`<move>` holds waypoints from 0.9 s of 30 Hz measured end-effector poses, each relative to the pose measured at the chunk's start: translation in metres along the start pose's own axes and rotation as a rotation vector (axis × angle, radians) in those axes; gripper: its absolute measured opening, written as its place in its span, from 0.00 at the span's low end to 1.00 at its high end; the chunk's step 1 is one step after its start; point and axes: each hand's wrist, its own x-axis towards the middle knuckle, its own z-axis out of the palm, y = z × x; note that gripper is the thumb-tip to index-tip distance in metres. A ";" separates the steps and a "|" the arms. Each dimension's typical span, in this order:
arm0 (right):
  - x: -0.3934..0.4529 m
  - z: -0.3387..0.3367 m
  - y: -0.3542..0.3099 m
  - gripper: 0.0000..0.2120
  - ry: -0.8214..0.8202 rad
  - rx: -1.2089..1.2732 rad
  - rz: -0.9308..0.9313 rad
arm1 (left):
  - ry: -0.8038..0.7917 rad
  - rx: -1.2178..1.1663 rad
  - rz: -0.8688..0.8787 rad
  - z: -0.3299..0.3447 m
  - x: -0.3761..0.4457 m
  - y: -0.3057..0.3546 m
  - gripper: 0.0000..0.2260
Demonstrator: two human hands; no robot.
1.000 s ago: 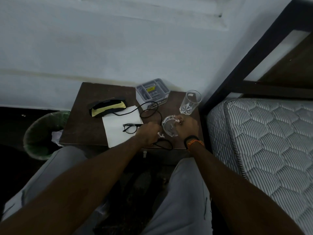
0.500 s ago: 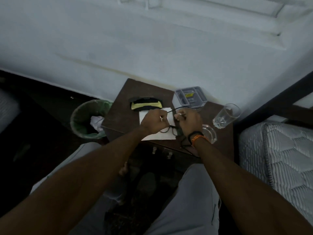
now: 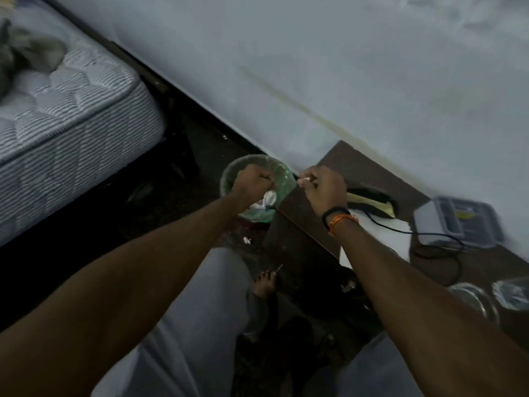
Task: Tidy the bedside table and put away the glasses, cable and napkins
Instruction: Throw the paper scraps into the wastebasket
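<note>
Both hands are held out ahead of the body, forearms stretched forward and converging toward the corner of the desk (image 3: 355, 167). The left hand (image 3: 252, 181) is curled into a fist above the green-lined waste bin (image 3: 229, 179), knuckles up; whether anything is gripped inside it cannot be told. The right hand (image 3: 323, 187) is curled too, its fingers pinching a small white scrap (image 3: 305, 179) at the desk's corner, just beside the bin's rim. A black band and an orange thread (image 3: 339, 217) are worn on the right wrist.

Crumpled white paper (image 3: 267, 199) is seen inside the bin, below the left hand. On the desk, a white napkin (image 3: 392, 233) lies flat behind the right wrist, partly hidden by the forearm. A black cable (image 3: 446, 245) is draped over the napkin and loops across the dark wood toward the desk's near edge. A black and yellow pouch (image 3: 372, 200) rests just beyond the right hand, touching the napkin's far edge. The glasses cannot be made out.

Further right, a grey box (image 3: 455, 224) stands near the wall (image 3: 343, 67), and a round glass dish (image 3: 472, 299) and a clear drinking glass (image 3: 512, 290), both blurred, sit at the desk's near right. A mattress (image 3: 65, 110) on a dark frame is seen at upper left, well apart from the bin. Grey trouser legs (image 3: 194, 325) and a bare foot (image 3: 264, 282) are visible below.
</note>
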 end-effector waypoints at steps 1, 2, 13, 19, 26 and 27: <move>0.009 0.012 -0.007 0.03 -0.028 -0.015 -0.013 | -0.004 -0.007 -0.045 -0.007 0.005 -0.008 0.10; 0.017 0.023 -0.014 0.04 -0.054 -0.032 -0.024 | 0.002 -0.023 -0.089 -0.011 0.011 -0.017 0.08; 0.080 0.123 -0.035 0.07 -0.304 -0.312 0.056 | 0.024 -0.156 -0.278 -0.009 0.076 -0.082 0.05; 0.088 0.154 -0.028 0.07 -0.346 -0.400 0.059 | -0.124 -0.203 -0.170 -0.002 0.091 -0.099 0.24; 0.070 0.176 -0.030 0.11 -0.223 -0.394 0.036 | -0.079 -0.410 -0.102 0.004 0.093 -0.121 0.28; 0.068 0.188 -0.034 0.12 -0.213 -0.369 0.015 | -0.032 -0.440 -0.120 0.002 0.093 -0.135 0.28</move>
